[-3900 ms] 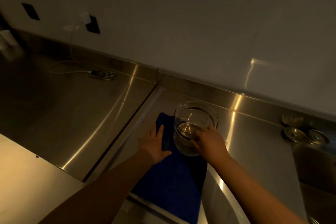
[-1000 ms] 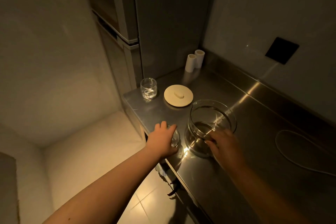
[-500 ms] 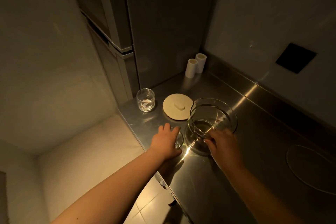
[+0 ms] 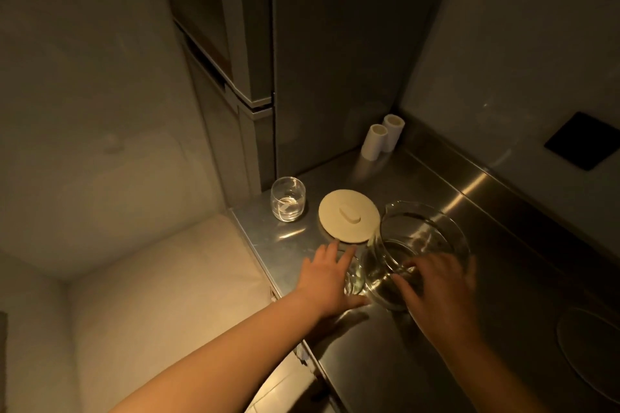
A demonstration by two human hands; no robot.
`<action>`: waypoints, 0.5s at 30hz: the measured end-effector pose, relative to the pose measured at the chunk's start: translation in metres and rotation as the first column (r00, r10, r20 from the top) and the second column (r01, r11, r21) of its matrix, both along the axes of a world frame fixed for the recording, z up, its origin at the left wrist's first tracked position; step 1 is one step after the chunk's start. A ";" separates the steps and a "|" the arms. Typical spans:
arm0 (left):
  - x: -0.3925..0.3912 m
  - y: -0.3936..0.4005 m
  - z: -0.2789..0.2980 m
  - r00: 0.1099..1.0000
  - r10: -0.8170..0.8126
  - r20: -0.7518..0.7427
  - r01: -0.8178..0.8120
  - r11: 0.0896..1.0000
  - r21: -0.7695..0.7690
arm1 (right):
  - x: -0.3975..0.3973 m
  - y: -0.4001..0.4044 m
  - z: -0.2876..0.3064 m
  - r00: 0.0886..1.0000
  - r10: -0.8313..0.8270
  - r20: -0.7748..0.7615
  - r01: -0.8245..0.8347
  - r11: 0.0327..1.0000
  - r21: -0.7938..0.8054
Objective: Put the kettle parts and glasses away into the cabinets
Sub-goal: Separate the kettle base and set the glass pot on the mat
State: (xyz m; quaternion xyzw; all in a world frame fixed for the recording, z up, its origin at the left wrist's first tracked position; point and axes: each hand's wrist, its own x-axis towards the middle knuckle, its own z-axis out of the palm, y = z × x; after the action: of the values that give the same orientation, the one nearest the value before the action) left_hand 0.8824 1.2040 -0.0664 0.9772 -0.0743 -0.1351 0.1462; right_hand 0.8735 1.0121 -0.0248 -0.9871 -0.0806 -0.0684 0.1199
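- L hand [image 4: 330,282] wraps a small glass [image 4: 354,278] at counter [image 4: 503,278] edge.
- R hand [image 4: 436,292], blurred, fingers curled at glass kettle body [image 4: 422,245]; grip unclear.
- Lid [image 4: 349,214] flat beside 2nd glass [image 4: 288,199], w/ kettle just right.

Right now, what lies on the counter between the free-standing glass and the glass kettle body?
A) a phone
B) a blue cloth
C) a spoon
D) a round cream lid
D: the round cream lid lies flat between the small glass and the glass kettle body.
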 end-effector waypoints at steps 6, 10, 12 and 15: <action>0.018 0.067 0.020 0.993 -0.058 0.107 0.063 0.997 -0.053 | 0.027 0.083 0.019 0.995 0.043 0.093 -0.049 0.997 0.064; 0.032 0.146 0.045 0.988 -0.080 0.132 0.083 0.996 -0.013 | 0.039 0.159 0.028 0.994 0.004 0.114 -0.018 0.993 0.118; 0.041 0.191 0.055 0.986 -0.068 0.153 0.069 0.998 -0.001 | 0.048 0.198 0.030 0.992 0.012 0.127 -0.031 0.989 0.143; 0.057 0.256 0.067 0.982 -0.035 0.184 0.036 0.999 -0.002 | 0.065 0.256 0.033 0.993 0.036 0.112 -0.055 0.983 0.174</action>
State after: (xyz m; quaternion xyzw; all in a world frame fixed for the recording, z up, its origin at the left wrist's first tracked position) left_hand 0.9390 1.4595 0.0010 0.9836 -0.1051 -0.0466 0.1386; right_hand 0.9381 1.2678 0.0085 -0.9653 -0.1033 -0.1258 0.2040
